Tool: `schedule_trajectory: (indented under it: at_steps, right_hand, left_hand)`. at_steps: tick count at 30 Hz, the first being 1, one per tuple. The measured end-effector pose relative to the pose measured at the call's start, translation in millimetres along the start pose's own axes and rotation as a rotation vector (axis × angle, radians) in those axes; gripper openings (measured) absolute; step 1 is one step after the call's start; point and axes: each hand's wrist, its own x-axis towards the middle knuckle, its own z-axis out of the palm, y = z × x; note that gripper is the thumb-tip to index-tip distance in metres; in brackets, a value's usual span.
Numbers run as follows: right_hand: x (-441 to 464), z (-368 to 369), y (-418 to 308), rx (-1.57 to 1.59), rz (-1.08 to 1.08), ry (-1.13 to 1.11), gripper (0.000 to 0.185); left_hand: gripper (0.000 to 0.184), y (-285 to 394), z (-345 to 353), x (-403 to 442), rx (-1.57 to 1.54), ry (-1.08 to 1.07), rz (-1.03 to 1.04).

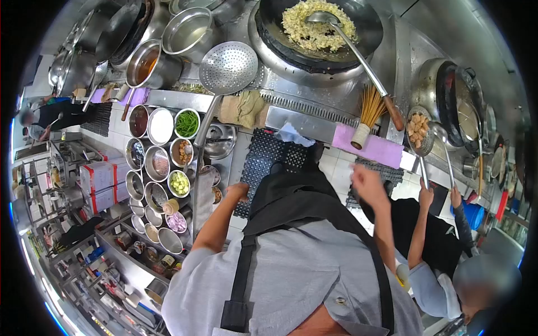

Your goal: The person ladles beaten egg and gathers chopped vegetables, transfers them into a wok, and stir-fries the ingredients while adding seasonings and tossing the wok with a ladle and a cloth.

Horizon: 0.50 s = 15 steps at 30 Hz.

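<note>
My left hand [237,192] hangs beside my dark apron, next to the steel counter with the ingredient bowls. Its fingers look curled in, and nothing shows in them. My right hand [367,182] is raised on the other side, below a purple cloth [370,147], and motion smears its fingers. Ahead, a large wok [361,33] holds pale yellow chopped food [305,28]. A long-handled ladle [358,53] rests in it, its wooden handle end over the stove's front edge. A bamboo wok brush [368,115] lies on the purple cloth.
At left are bowls of green pepper strips [187,122], chopped onion [176,222] and other ingredients. A perforated strainer [228,68] and steel pots [189,32] sit near the wok. At right, a co-worker [431,235] holds a strainer of browned pieces [418,130] and a ladle [440,132].
</note>
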Motion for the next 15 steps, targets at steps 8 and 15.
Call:
schedule_trajectory:
  at_steps: [8,15]
  right_hand:
    - [172.0,-177.6,-83.1,-0.606,-0.244,0.536,0.044]
    - [227.2,-138.4,-43.1,-0.028,0.090,0.041,0.063]
  left_hand:
    - [0.023,75.0,-222.6,-18.9,-0.492,1.427,-0.030]
    - [0.103,50.7,-277.9,22.3,-0.165,0.736,-0.273]
